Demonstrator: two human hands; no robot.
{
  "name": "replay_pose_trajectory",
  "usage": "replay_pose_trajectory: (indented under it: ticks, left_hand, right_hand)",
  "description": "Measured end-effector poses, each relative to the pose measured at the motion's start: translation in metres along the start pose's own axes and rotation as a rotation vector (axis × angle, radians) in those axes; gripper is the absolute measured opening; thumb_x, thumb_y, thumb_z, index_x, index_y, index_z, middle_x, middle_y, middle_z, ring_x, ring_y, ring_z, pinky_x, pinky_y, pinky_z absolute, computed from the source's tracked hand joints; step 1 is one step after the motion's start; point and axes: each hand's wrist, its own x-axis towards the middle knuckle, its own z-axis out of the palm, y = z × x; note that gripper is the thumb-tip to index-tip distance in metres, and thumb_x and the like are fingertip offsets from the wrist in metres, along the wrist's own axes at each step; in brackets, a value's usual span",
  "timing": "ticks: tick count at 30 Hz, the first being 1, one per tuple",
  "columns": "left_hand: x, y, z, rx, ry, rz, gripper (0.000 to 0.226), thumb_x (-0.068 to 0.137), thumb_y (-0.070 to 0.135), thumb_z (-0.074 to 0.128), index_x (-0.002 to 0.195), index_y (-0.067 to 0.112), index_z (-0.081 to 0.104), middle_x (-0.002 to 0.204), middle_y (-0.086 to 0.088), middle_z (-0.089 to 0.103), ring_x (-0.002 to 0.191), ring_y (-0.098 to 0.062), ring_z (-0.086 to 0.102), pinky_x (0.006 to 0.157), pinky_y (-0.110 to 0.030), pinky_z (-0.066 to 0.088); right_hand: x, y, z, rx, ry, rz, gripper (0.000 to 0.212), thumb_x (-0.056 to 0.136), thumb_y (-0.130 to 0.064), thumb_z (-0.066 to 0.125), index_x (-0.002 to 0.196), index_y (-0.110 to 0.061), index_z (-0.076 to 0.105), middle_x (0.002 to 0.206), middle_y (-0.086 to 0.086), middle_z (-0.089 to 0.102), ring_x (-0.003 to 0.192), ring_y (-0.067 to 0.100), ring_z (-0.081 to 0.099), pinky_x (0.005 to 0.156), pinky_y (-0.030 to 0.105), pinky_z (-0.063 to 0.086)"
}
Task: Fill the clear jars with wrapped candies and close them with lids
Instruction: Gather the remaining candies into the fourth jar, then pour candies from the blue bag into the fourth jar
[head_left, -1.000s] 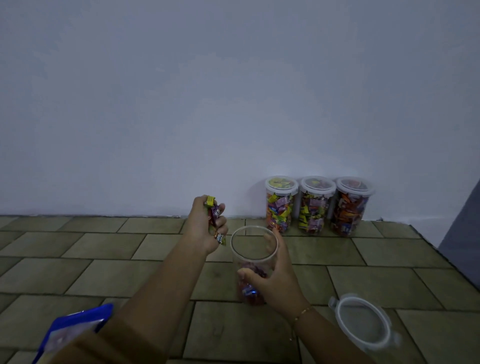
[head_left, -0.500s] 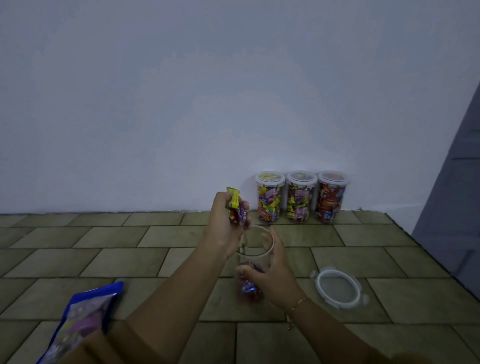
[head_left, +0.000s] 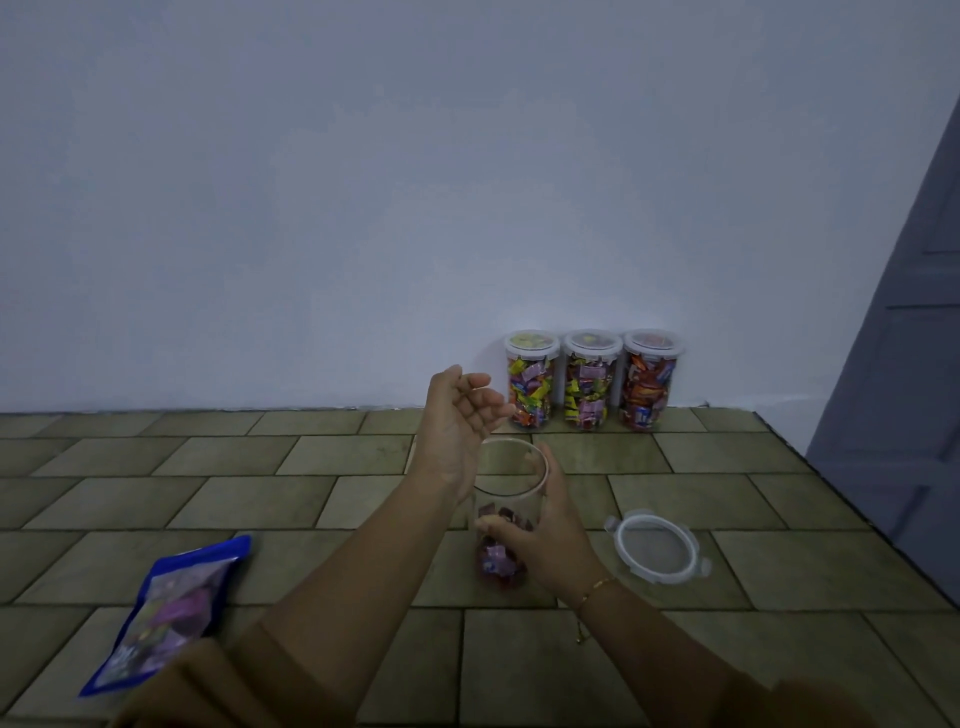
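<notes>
My right hand (head_left: 540, 525) wraps round the jar (head_left: 506, 512), thumb across its near side, holding it upright on the floor (head_left: 322, 457). My left hand (head_left: 460, 415) hangs just over the jar's far-left rim, fingers loose and spread, nothing in it. A few candies (head_left: 497, 556) lie at the bottom, so the jar is mostly unfilled. To fill it well I should steady the jar low, bring each handful right over the mouth before letting go, and reach left to the bag (head_left: 166, 616) for more.

The jar is a clear, smooth, straight-sided cylinder with a thin rim, probably light and easy to tip while so empty. The candies have glossy, crinkly wrappers in purple and red. The lid (head_left: 657, 548), round with a translucent centre and small clip tabs, lies flat just right of the jar. The bag is soft blue foil, slumped near left. Three full jars (head_left: 589, 379), lidded, stand side by side against the far wall (head_left: 363, 208).
</notes>
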Motion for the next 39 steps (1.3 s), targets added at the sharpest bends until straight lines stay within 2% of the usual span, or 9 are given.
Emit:
replay_pose_trajectory:
  ticks: [4,10,16,25,27,29,32,35,39]
  left_hand:
    - [-0.004,0.006,-0.009,0.038,0.024,0.031,0.036,0.098,0.033,0.033,0.083,0.012,0.058,0.059,0.001,0.063,0.058,-0.014,0.063,0.066,-0.028,0.048]
    - [-0.017,0.014,-0.038,0.081,0.125,0.04,0.034,0.098,0.034,0.036,0.082,0.014,0.058,0.06,0.003,0.062,0.056,-0.012,0.058,0.06,-0.027,0.043]
    - [-0.037,0.013,-0.075,0.148,0.25,-0.002,0.028,0.097,0.035,0.04,0.084,0.017,0.058,0.063,0.004,0.06,0.056,-0.012,0.056,0.056,-0.025,0.041]
    - [-0.066,0.036,-0.166,0.594,0.584,-0.058,0.008,0.088,0.024,0.059,0.093,0.017,0.058,0.086,0.002,0.059,0.082,-0.012,0.053,0.066,-0.022,0.04]
    - [-0.071,0.038,-0.201,0.978,0.651,-0.14,0.044,0.082,0.038,0.063,0.12,0.018,0.053,0.117,-0.002,0.055,0.112,-0.021,0.049,0.09,-0.032,0.041]
    - [-0.078,0.04,-0.236,1.301,0.742,-0.231,0.078,0.076,0.053,0.063,0.14,0.018,0.034,0.142,-0.006,0.035,0.135,-0.025,0.027,0.108,-0.042,0.025]
    - [-0.089,0.042,-0.272,1.384,0.819,-0.406,0.101,0.068,0.066,0.064,0.144,0.014,0.022,0.15,-0.012,0.025,0.14,-0.029,0.02,0.112,-0.045,0.019]
    - [-0.094,0.039,-0.289,1.471,0.73,-0.448,0.093,0.067,0.062,0.069,0.139,0.016,0.032,0.14,-0.009,0.043,0.129,-0.029,0.039,0.104,-0.043,0.031]
    - [-0.099,0.031,-0.28,1.46,0.379,-0.222,0.092,0.064,0.043,0.08,0.14,0.021,0.034,0.137,-0.003,0.048,0.123,-0.024,0.047,0.101,-0.039,0.037]
  right_hand:
    - [-0.002,-0.001,0.0,0.042,-0.016,0.039,0.116,0.06,-0.04,0.085,0.149,-0.024,0.012,0.149,-0.005,0.035,0.136,0.01,0.035,0.113,0.034,0.033]
    - [-0.023,0.01,0.017,0.056,0.098,0.24,0.142,0.039,-0.058,0.087,0.149,-0.027,0.003,0.154,0.003,0.022,0.139,0.021,0.03,0.11,0.046,0.036]
    - [-0.056,0.018,0.051,0.221,0.321,0.397,0.072,0.071,-0.013,0.079,0.129,-0.012,0.038,0.131,0.012,0.047,0.11,0.023,0.054,0.093,0.033,0.048]
    - [-0.065,0.004,0.119,0.148,0.012,0.414,0.038,0.087,-0.013,0.062,0.119,-0.015,0.044,0.106,0.004,0.05,0.089,0.015,0.051,0.077,0.026,0.04]
    - [-0.068,0.004,0.132,0.068,-0.062,0.383,0.031,0.087,-0.017,0.06,0.114,-0.025,0.047,0.101,-0.001,0.054,0.084,0.012,0.053,0.078,0.027,0.044]
    - [-0.075,0.006,0.144,-0.059,-0.099,0.343,0.025,0.081,-0.033,0.057,0.098,-0.047,0.047,0.093,-0.012,0.057,0.083,0.008,0.056,0.094,0.041,0.045]
    - [-0.082,0.009,0.154,-0.207,-0.134,0.307,0.023,0.07,-0.049,0.047,0.088,-0.063,0.043,0.088,-0.019,0.058,0.089,0.005,0.058,0.099,0.05,0.042]
    - [-0.082,0.0,0.154,-0.258,-0.1,0.291,0.016,0.078,-0.04,0.053,0.088,-0.052,0.047,0.087,-0.024,0.059,0.091,0.004,0.059,0.099,0.046,0.041]
    - [-0.076,-0.004,0.155,-0.105,-0.028,0.345,0.021,0.087,-0.027,0.06,0.107,-0.032,0.055,0.099,-0.015,0.063,0.099,0.009,0.06,0.099,0.033,0.043]
